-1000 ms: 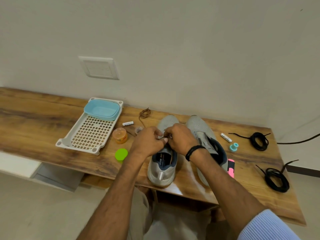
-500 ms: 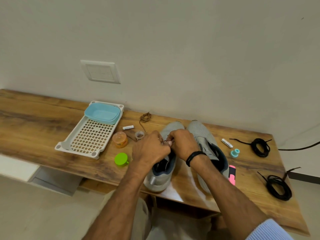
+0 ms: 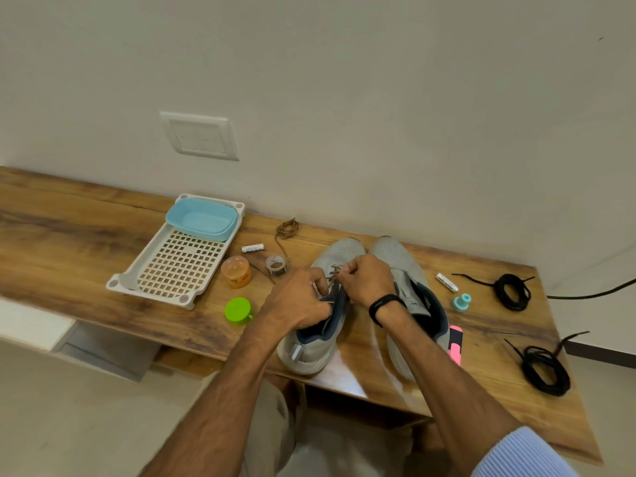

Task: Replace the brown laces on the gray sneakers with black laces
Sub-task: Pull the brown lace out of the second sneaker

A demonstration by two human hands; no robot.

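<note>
Two gray sneakers stand side by side on the wooden table, toes toward the wall: the left sneaker (image 3: pixel 311 352) and the right sneaker (image 3: pixel 401 259). My left hand (image 3: pixel 303 301) and my right hand (image 3: pixel 366 278) meet over the left sneaker's eyelets, both pinching its brown lace (image 3: pixel 334 270). A loose brown lace (image 3: pixel 287 228) lies coiled behind the shoes. Two coiled black laces lie at the right: the far one (image 3: pixel 512 290) and the near one (image 3: pixel 545 368).
A white slotted tray (image 3: pixel 179 266) with a blue tub (image 3: pixel 203 218) sits at the left. Around the shoes lie an orange jar (image 3: pixel 236 271), a green lid (image 3: pixel 238 310), a tape roll (image 3: pixel 276 265), two batteries, a teal cap (image 3: pixel 462 301) and a pink marker (image 3: pixel 456 344).
Both hands have stayed on the left sneaker's lacing, shifting slightly while working the brown lace. The camera view has drifted a little; the heel of the sneaker now shows more.
</note>
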